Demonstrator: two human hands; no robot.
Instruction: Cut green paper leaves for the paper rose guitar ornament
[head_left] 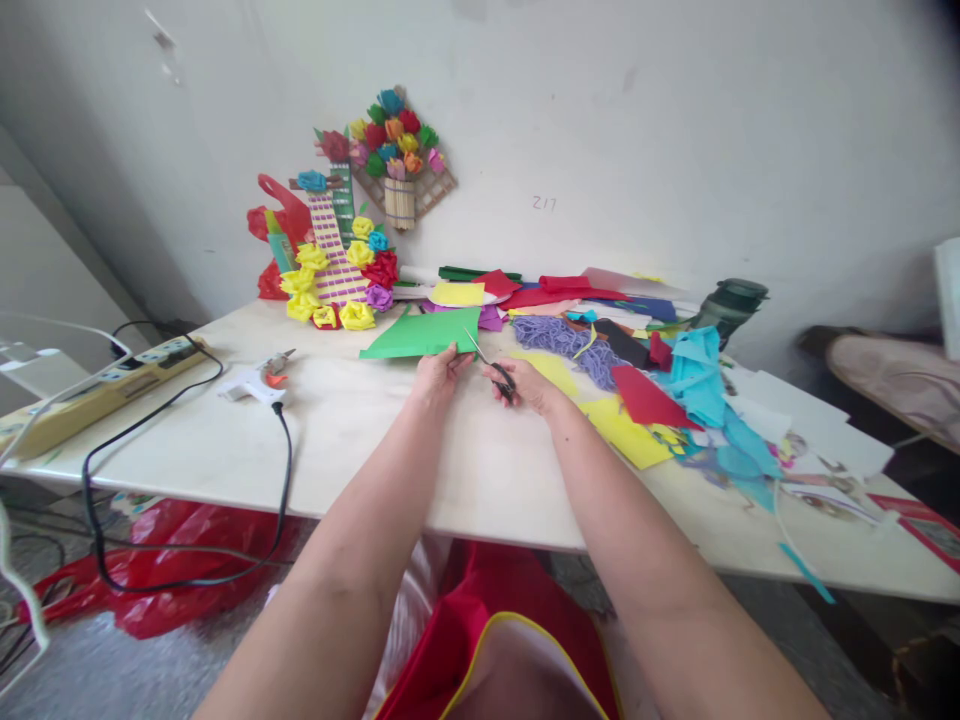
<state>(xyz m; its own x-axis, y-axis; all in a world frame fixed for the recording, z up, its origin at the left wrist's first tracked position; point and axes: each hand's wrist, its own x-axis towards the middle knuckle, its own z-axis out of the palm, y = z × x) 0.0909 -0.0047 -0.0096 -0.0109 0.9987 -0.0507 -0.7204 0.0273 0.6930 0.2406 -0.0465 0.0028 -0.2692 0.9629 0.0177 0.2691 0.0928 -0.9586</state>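
My left hand (442, 370) is closed on the near right part of a green paper sheet (420, 333), which it holds a little above the table. In my right hand (529, 385) is a pair of scissors (501, 377) with dark handles, the fingers wrapped through the loops. The blades point up and left toward the sheet's right edge, close to the left fingertips. Whether they touch the paper I cannot tell. Just right of the scissors lies yellow paper (549, 370), partly behind my right hand.
Purple yarn (570, 340), red paper (651, 398) and blue crepe paper (697, 370) crowd the right side, near a dark bottle (733, 305). Paper flowers (360, 315) stand at back left. A glue gun (255, 383) and power strip (105, 390) lie left, with a looping black cord.
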